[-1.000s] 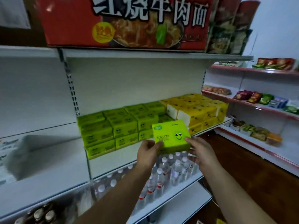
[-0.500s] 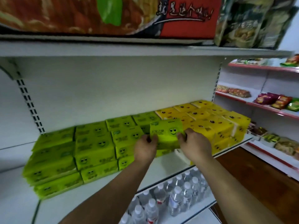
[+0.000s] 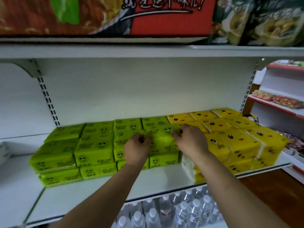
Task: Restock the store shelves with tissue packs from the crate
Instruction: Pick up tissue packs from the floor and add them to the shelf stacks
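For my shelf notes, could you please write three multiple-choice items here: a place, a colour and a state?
1. Where is the green pack being held? A. Over the green stacks, beside the yellow packs. B. In a crate. C. On the floor.
2. What colour are the packs at the shelf's right end? A. Blue. B. Yellow. C. Red.
3. How are the left hand and right hand? A. Both empty. B. Only the left grips. C. Both grip the pack.
Key: 1 A, it lies where green meets yellow; 2 B, yellow wrappers; 3 C, each hand curls round one end.
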Available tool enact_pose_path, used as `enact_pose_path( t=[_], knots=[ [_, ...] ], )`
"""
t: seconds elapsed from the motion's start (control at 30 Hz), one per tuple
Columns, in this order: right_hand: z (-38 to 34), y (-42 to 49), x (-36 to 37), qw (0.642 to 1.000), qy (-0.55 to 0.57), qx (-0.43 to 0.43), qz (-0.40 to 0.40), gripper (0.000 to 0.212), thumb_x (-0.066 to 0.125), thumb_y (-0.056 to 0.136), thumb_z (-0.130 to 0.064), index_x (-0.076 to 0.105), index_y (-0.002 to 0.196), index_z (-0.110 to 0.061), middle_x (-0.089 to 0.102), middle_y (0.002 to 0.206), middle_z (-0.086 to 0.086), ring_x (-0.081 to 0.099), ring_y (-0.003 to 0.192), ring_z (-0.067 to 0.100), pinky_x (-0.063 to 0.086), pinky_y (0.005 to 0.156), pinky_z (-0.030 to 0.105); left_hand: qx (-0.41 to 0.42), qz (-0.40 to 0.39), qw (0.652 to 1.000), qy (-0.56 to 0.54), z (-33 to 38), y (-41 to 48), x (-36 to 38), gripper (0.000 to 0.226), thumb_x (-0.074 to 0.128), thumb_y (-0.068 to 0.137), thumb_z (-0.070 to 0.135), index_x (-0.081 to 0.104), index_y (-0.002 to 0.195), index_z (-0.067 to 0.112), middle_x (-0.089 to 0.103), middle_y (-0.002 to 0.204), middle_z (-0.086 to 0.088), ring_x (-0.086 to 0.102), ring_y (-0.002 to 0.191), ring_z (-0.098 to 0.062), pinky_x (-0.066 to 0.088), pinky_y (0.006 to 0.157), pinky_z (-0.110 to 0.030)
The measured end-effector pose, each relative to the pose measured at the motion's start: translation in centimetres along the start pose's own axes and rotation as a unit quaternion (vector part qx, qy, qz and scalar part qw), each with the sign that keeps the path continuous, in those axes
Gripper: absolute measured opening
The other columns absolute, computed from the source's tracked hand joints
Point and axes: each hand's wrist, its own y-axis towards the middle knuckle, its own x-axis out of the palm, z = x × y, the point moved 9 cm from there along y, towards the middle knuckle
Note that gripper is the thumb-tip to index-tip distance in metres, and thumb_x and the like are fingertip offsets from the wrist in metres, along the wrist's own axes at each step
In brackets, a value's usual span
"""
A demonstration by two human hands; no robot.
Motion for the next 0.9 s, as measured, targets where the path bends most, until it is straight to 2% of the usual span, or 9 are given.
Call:
enact_pose_path(
  t=[0.13, 0.23, 0.33, 0.43, 0.57, 0.7, 0.8, 0.9],
  knots=[
    [0.3, 0.5, -0.5, 1.000, 0.021, 0.002, 0.006, 0.037, 0.048, 0.092, -0.040, 0.062, 0.101, -0.006, 0.067, 0.102, 0.015, 0.060, 0.101, 0.031, 0.044, 0.073, 0.032, 0.008, 0.038, 0.999, -0.014, 0.9, -0.4, -1.0, 0.019, 0.063, 0.086, 0.030, 0.060, 0.081, 0.013, 0.057, 0.071, 0.000, 0.054, 0.071, -0.021, 0.029, 0.058, -0.027],
    [0.6, 0.9, -0.4, 0.999, 0.030, 0.009, 0.008, 0.034, 0.049, 0.092, -0.037, 0.062, 0.096, -0.005, 0.067, 0.100, 0.017, 0.061, 0.099, 0.032, 0.043, 0.072, 0.033, 0.013, 0.043, 0.999, 0.001, 1.2, -0.1, -1.0, 0.020, 0.064, 0.085, 0.034, 0.061, 0.081, 0.015, 0.058, 0.071, 0.002, 0.054, 0.072, -0.018, 0.027, 0.058, -0.026],
    [1.0, 1.4, 0.6, 0.999, 0.038, 0.009, -0.008, 0.033, 0.049, 0.093, -0.035, 0.061, 0.099, -0.005, 0.067, 0.101, 0.018, 0.061, 0.099, 0.033, 0.043, 0.073, 0.034, 0.015, 0.026, 0.999, 0.017, 1.1, 0.6, -0.3, 0.024, 0.064, 0.085, 0.032, 0.066, 0.092, 0.009, 0.068, 0.083, -0.005, 0.062, 0.084, -0.024, 0.037, 0.065, -0.027],
    [1.3, 1.7, 2.1, 0.999, 0.008, 0.007, -0.052, 0.034, 0.048, 0.093, -0.036, 0.061, 0.103, -0.008, 0.066, 0.106, 0.015, 0.060, 0.103, 0.031, 0.044, 0.075, 0.032, 0.009, -0.023, 0.995, 0.099, 0.5, 1.3, 1.1, 0.025, 0.062, 0.086, 0.032, 0.064, 0.097, 0.010, 0.069, 0.096, -0.010, 0.062, 0.095, -0.029, 0.045, 0.074, -0.030],
    [1.1, 1.9, 3.5, 0.994, -0.063, 0.000, -0.089, 0.031, 0.049, 0.092, -0.031, 0.061, 0.111, -0.010, 0.064, 0.114, 0.012, 0.058, 0.109, 0.029, 0.046, 0.080, 0.031, 0.056, -0.046, 0.963, 0.261, 0.8, 1.6, 2.1, 0.032, 0.056, 0.086, 0.038, 0.062, 0.113, 0.020, 0.059, 0.117, -0.004, 0.050, 0.114, -0.026, 0.045, 0.087, -0.032],
    [-0.6, 1.6, 4.6, 0.980, -0.138, -0.052, -0.130, 0.024, 0.046, 0.092, -0.011, 0.061, 0.110, -0.009, 0.064, 0.113, 0.011, 0.061, 0.106, 0.028, 0.047, 0.075, 0.029, 0.114, -0.058, 0.927, 0.351, 1.3, 0.9, 3.1, 0.037, 0.051, 0.087, 0.040, 0.057, 0.121, 0.027, 0.050, 0.126, 0.000, 0.038, 0.123, -0.024, 0.035, 0.095, -0.033],
    [-0.6, 1.1, 5.2, 0.978, -0.128, -0.064, -0.154, 0.026, 0.051, 0.089, -0.015, 0.061, 0.112, -0.008, 0.060, 0.118, 0.013, 0.059, 0.109, 0.029, 0.048, 0.081, 0.032, 0.145, -0.076, 0.911, 0.378, 1.2, 0.6, 3.9, 0.048, 0.054, 0.080, 0.046, 0.052, 0.125, 0.029, 0.045, 0.129, 0.002, 0.034, 0.126, -0.023, 0.031, 0.099, -0.035],
    [-0.8, 0.1, 6.1, 0.978, -0.088, -0.080, -0.171, 0.037, 0.057, 0.084, -0.016, 0.058, 0.121, -0.011, 0.045, 0.130, 0.014, 0.056, 0.112, 0.030, 0.047, 0.088, 0.032, 0.173, -0.077, 0.892, 0.410, 1.2, 0.4, 4.2, 0.050, 0.054, 0.082, 0.046, 0.048, 0.128, 0.028, 0.042, 0.132, 0.000, 0.034, 0.127, -0.024, 0.032, 0.098, -0.036]
  ],
)
